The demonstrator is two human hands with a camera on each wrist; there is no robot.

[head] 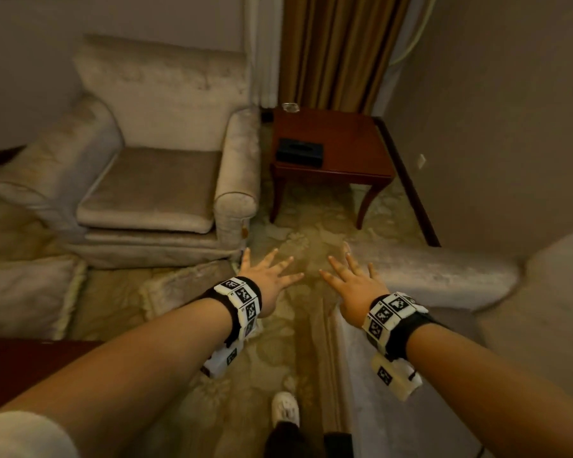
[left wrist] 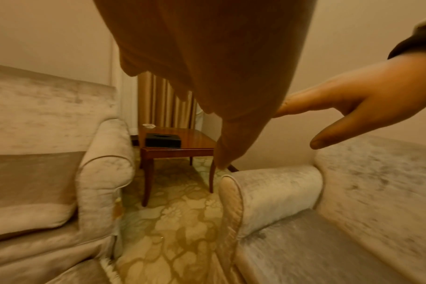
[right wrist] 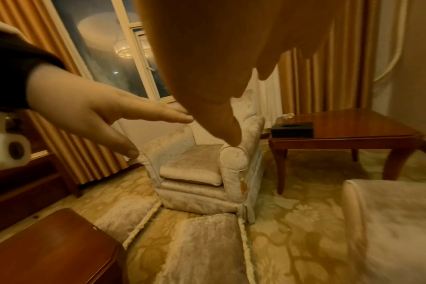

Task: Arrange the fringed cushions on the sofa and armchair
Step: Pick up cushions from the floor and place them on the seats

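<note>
Two pale velvet fringed cushions lie on the patterned carpet: one (head: 24,292) at the far left, the other (head: 179,285) in front of the armchair and partly under my left forearm. In the right wrist view both cushions show side by side (right wrist: 126,217) (right wrist: 207,246). The cream armchair (head: 153,180) stands at the upper left with nothing on its seat. The sofa (head: 437,276) fills the right side. My left hand (head: 272,276) and right hand (head: 348,279) hover over the carpet between them, fingers spread, holding nothing.
A dark wooden side table (head: 334,143) with a black tissue box (head: 298,152) stands in the corner between armchair and sofa, before brown curtains (head: 338,51). Another dark wooden surface (head: 20,368) sits at the lower left. My white shoe (head: 285,408) is on the carpet.
</note>
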